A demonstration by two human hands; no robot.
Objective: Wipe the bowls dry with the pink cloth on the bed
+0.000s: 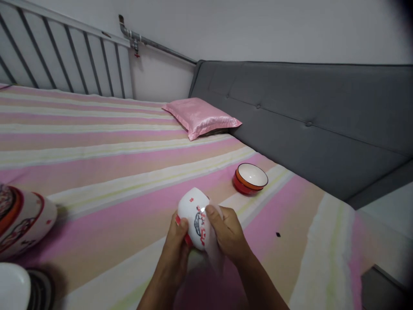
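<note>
A white bowl with red and black printing and a red foot is tilted on its side above the bed. My left hand is closed on it at the foot, thumb against the red ring. My right hand pinches a thin white tissue or cloth and presses it against the bowl's right side near the rim. The bowl's inside faces away from me. Beyond my right hand, small stacked bowls, red and orange outside and white inside, rest on the bedsheet.
Larger patterned bowls stand at the left edge, with white dishes in front of them. A pink pillow lies by the grey headboard. One small dark piece is on the striped bedsheet. A radiator borders the far side.
</note>
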